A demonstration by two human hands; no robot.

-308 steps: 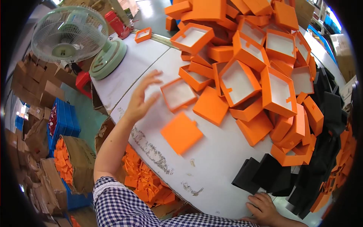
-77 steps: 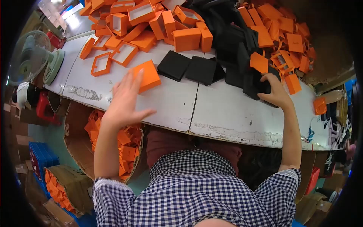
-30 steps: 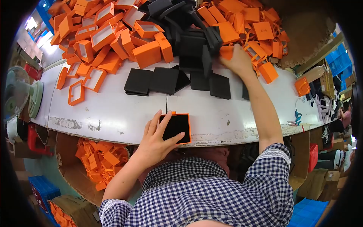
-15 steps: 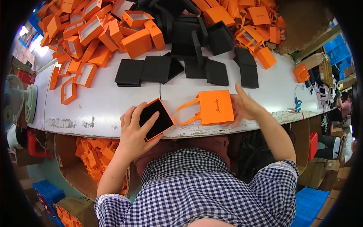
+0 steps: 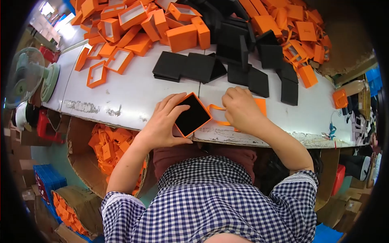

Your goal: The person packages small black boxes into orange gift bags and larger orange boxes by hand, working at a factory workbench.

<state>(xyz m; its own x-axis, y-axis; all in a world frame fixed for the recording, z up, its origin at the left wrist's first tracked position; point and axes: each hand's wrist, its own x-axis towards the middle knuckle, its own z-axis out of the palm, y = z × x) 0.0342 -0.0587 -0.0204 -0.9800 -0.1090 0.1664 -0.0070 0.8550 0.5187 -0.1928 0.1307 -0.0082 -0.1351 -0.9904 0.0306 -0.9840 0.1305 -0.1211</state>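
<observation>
My left hand point(image 5: 163, 121) grips a small orange jewelry box point(image 5: 208, 120) with a black padded inside, held tilted at the table's front edge. Its thumb and fingers clasp the box's left sides. Just right of it, my right hand point(image 5: 242, 107) is closed, fingers curled down at the mouth of an orange paper gift bag point(image 5: 261, 106). The bag lies on its side, its ribbon handle point(image 5: 216, 107) pointing toward the box. The hand covers most of the bag and hides its printed face and the fingertips.
Black square pads point(image 5: 198, 66) lie beyond my hands. Behind them are heaps of orange box sleeves point(image 5: 182, 37), black pads and orange bags point(image 5: 306, 31). Small scissors point(image 5: 332, 128) lie at right, a fan point(image 5: 50, 83) stands at left. A carton of orange bags point(image 5: 107, 150) sits below the table edge.
My right hand has moved from the bag's far right end to its mouth and handle side, its fingers now curled. The left hand still holds the box. The view has shifted.
</observation>
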